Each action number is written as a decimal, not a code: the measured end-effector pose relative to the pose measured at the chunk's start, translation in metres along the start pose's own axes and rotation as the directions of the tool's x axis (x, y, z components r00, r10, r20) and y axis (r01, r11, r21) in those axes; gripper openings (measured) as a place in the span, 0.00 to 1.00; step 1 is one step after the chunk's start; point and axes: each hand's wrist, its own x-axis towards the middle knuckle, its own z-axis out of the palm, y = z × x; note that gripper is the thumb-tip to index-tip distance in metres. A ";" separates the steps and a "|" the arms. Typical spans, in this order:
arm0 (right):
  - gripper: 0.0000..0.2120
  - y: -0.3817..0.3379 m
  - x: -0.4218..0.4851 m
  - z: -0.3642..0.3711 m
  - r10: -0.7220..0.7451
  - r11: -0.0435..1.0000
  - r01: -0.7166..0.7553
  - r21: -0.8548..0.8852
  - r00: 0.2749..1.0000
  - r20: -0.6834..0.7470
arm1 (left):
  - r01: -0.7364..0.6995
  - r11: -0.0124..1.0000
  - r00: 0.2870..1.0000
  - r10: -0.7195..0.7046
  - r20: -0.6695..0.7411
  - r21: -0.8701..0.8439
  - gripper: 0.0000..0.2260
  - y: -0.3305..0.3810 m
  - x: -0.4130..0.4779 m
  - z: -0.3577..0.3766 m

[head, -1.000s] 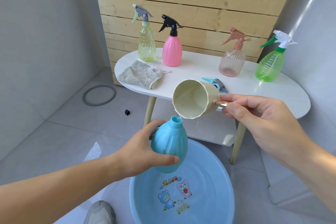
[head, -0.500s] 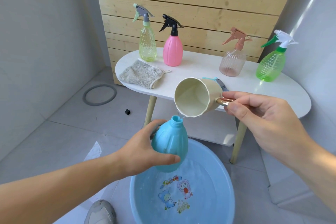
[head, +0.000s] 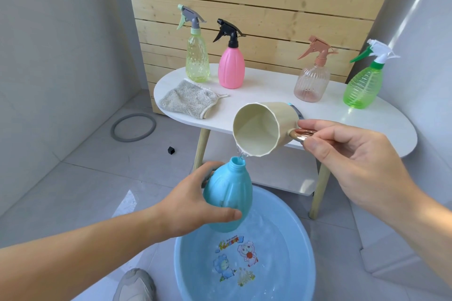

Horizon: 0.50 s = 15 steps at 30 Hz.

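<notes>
Head view. The left hand grips the blue bottle round its belly, thumb across the front and fingers curled behind. The bottle is uncapped and nearly upright, and its base hangs over the 12 o'clock edge of the blue basin, which stands on the floor and holds water.

The right hand pinches the copper-coloured ring handle of the cream cup between thumb and fingers. The cup is tipped on its side at 1 o'clock from the bottle's mouth. A thin stream of water falls from its lower lip onto that mouth.

Behind, at 12 o'clock, the white table carries a grey cloth and four spray bottles: yellow-green, pink, clear rose and green. A grey shoe lies at 8 o'clock from the basin.
</notes>
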 end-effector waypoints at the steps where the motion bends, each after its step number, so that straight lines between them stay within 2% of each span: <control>1: 0.10 0.000 0.000 0.000 -0.001 1.000 0.001 -0.008 1.000 -0.003 | 0.001 1.000 1.000 -0.001 0.001 0.001 0.34 0.000 0.000 0.000; 12: 0.05 0.004 -0.001 0.002 -0.028 0.998 0.028 -0.055 1.000 0.000 | 0.009 1.000 1.000 -0.009 0.003 0.001 0.35 -0.001 0.001 0.000; 15: 0.07 0.003 -0.002 0.002 -0.036 0.997 0.036 -0.061 0.999 -0.005 | 0.010 1.000 1.000 -0.010 0.001 0.000 0.35 -0.001 0.000 0.000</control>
